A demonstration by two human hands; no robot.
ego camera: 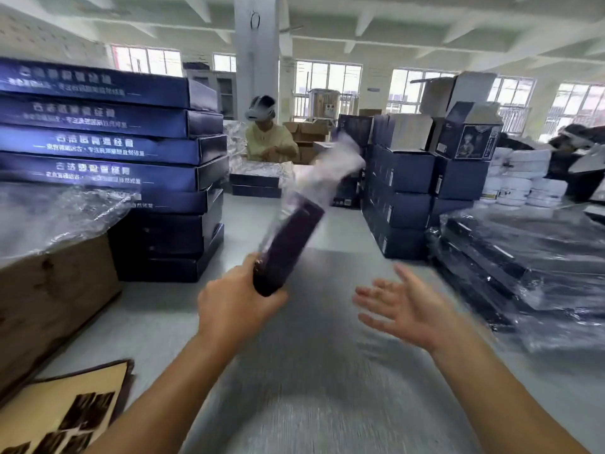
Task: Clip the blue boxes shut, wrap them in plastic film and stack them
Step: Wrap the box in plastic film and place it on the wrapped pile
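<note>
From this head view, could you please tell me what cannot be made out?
Head view: the dark box in the left hand is motion-blurred; whether it is clipped is unclear.
Head view: the film at its far end is a smear.
Head view: the wrapped boxes at right are blurred and cut by the edge.

Dark box (288, 244) tilted upward, loose film (330, 165) atop.
</note>
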